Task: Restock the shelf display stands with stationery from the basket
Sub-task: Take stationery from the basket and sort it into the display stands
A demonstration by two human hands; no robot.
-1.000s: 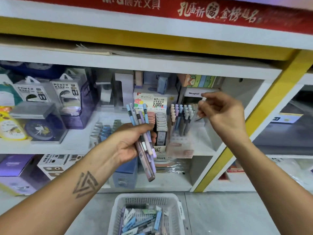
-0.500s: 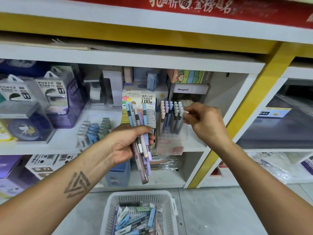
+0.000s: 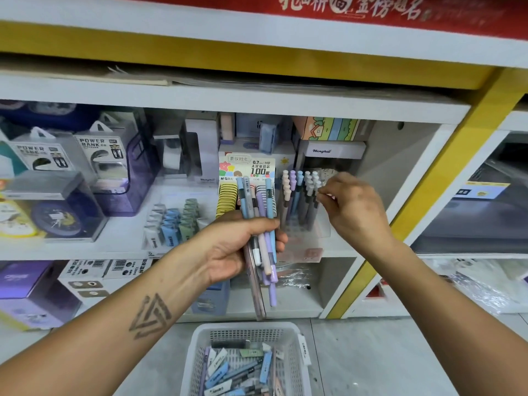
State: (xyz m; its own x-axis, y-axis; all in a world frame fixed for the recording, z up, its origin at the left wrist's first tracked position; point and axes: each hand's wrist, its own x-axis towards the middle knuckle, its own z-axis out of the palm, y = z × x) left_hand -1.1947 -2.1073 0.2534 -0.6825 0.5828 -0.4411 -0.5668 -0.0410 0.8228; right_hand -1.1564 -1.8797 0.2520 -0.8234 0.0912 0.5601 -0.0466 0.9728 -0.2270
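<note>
My left hand grips a bundle of pastel pens, blue, grey and purple, held upright in front of the middle shelf. My right hand pinches the top of a grey pen that stands at the right side of a clear pen display stand. That stand holds several pens with pink, purple, blue and white caps. A white mesh basket sits on the floor below, with several packets of stationery inside.
Left of the pen stand are a pencil-lead display and rows of small erasers. Power bank boxes and a boxed clock fill the shelf's left part. A yellow post borders the shelf on the right.
My right hand has come down and left with the pen, from above the stand to its right side. The view has moved closer; my left hand keeps its bundle.
</note>
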